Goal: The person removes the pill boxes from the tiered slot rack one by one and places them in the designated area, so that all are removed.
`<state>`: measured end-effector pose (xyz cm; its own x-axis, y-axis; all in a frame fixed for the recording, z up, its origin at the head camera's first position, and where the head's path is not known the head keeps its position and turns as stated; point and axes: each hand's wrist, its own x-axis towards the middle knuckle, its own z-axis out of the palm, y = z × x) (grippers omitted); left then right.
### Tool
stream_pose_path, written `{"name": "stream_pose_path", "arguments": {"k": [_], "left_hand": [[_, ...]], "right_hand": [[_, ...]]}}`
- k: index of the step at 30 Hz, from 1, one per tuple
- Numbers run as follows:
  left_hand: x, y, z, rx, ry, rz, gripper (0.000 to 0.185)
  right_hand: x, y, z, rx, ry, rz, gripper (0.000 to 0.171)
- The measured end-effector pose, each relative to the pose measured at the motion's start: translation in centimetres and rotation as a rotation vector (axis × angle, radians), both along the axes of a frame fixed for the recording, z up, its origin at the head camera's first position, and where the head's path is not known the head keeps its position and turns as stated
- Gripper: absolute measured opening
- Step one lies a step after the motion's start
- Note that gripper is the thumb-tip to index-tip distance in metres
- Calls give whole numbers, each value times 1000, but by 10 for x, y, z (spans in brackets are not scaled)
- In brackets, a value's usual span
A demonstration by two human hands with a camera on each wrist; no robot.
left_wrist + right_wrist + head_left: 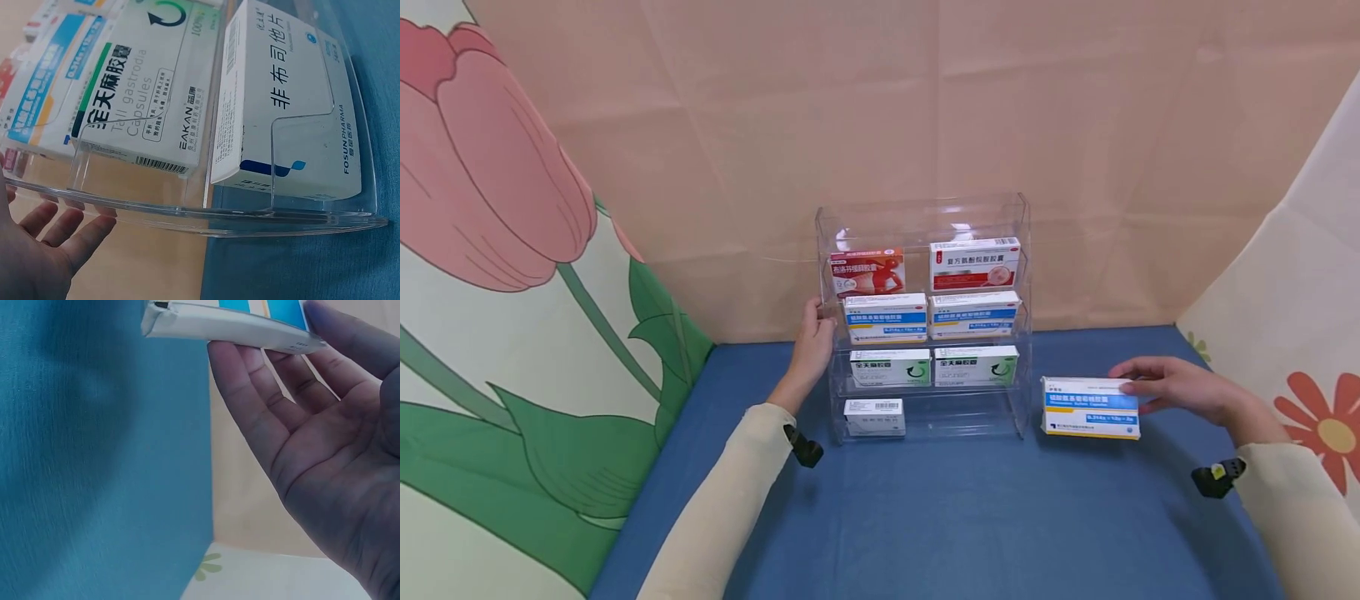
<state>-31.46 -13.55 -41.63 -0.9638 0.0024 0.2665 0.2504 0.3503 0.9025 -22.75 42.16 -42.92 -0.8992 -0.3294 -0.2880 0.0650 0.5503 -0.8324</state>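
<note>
Sleeved forearms (718,512) outstretched, right fingers (237,378) pinching carton (1092,411), left fingers (89,240) loosely spread against rack (964,414)

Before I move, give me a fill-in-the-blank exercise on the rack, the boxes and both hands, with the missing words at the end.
1. The right hand holds a box to the ____ of the rack.
2. The left hand is at the rack's ____ side.
3. Counted up from the bottom, the green boxes stand in the ____ row.
4. In the head view, the bottom row shows exactly ____ white box.

Missing words: right; left; second; one.
</note>
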Motion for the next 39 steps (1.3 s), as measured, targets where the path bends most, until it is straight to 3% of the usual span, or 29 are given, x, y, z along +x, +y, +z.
{"name": "stream_pose_path", "arguments": {"k": [19, 39], "left_hand": [[-2, -2, -5, 9, 52, -19, 44], [-1, -1, -4, 9, 18, -28, 46]], "right_hand": [[-30, 0, -30, 19, -81, -30, 57], [-36, 4, -43, -6, -58, -83, 67]]}}
